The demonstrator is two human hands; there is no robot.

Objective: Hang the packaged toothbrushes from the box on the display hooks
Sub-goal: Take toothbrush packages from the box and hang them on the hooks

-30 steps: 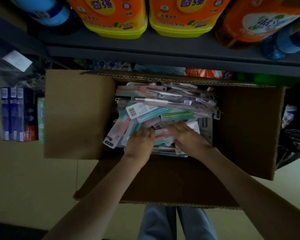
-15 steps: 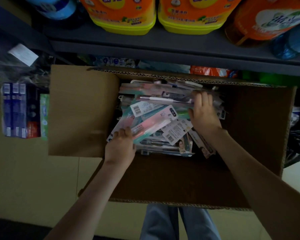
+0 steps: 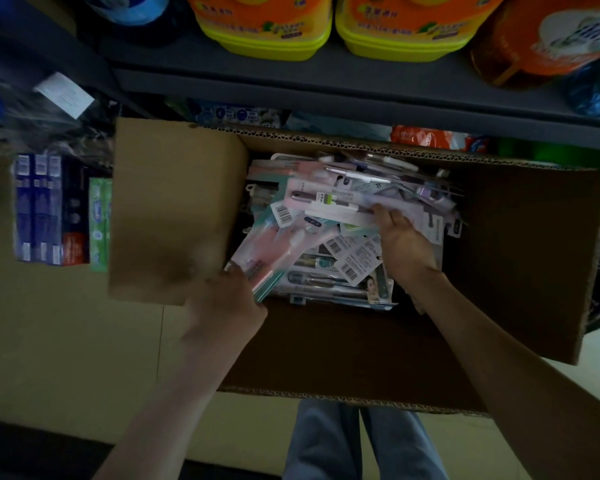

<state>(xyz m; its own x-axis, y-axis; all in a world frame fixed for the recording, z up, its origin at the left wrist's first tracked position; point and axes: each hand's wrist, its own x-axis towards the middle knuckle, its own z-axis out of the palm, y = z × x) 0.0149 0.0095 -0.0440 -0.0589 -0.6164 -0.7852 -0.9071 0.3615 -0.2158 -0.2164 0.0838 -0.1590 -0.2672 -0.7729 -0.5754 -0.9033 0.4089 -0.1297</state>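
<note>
Open cardboard box (image 3: pixel 520 258), toothbrush packs (image 3: pixel 354 258) piled loose inside, toward its 12 o'clock wall. Left hand (image 3: pixel 227 306), blurred, at pile's 7 o'clock, fingers curled round a pink pack (image 3: pixel 274 252). Right hand (image 3: pixel 407 245) at pile's 3 o'clock, thumb and fingers pinching a pale pack (image 3: pixel 326 202) lying across the top. Toothpaste cartons (image 3: pixel 45 209) at box's 9 o'clock; orange jugs (image 3: pixel 267 22) on shelf (image 3: pixel 291 72) at 12.

Packaged toothbrushes (image 3: pixel 329 233) lie in the box (image 3: pixel 520 258), under a shelf (image 3: pixel 326 77)
</note>
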